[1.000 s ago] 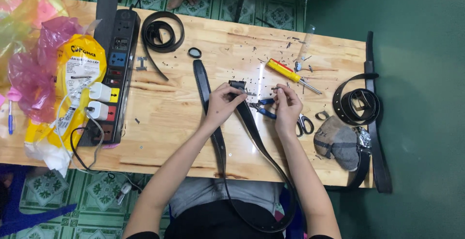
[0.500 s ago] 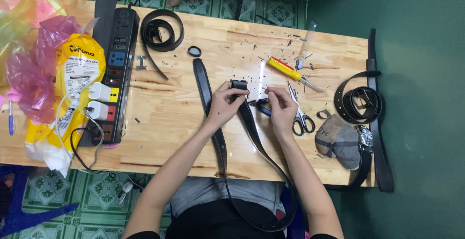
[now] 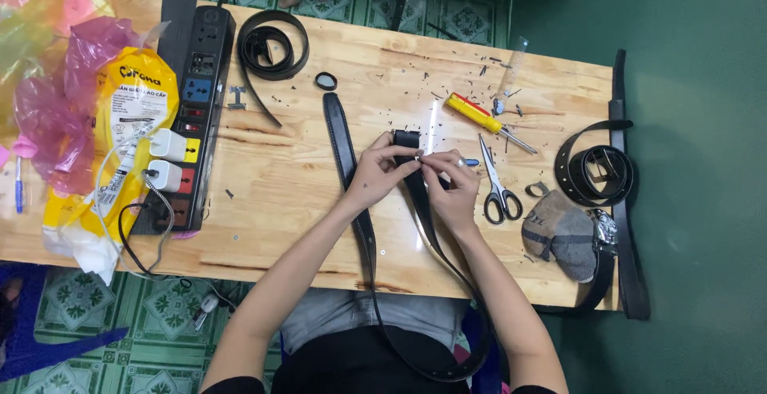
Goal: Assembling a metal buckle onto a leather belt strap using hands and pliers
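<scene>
Black belt (image 3: 349,145) lying on wooden table (image 3: 304,202); left hand (image 3: 375,174) and right hand (image 3: 451,186) both pinching belt end. Scissors (image 3: 497,186) lying at 3 o'clock.

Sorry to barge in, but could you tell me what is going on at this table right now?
A person seated at a wooden table holds the end of a black belt with both hands: the left hand grips it while the right hand pinches at the same spot. The belt loops down off the table edge into the lap. Scissors and a yellow screwdriver lie to the right, untouched.
</scene>
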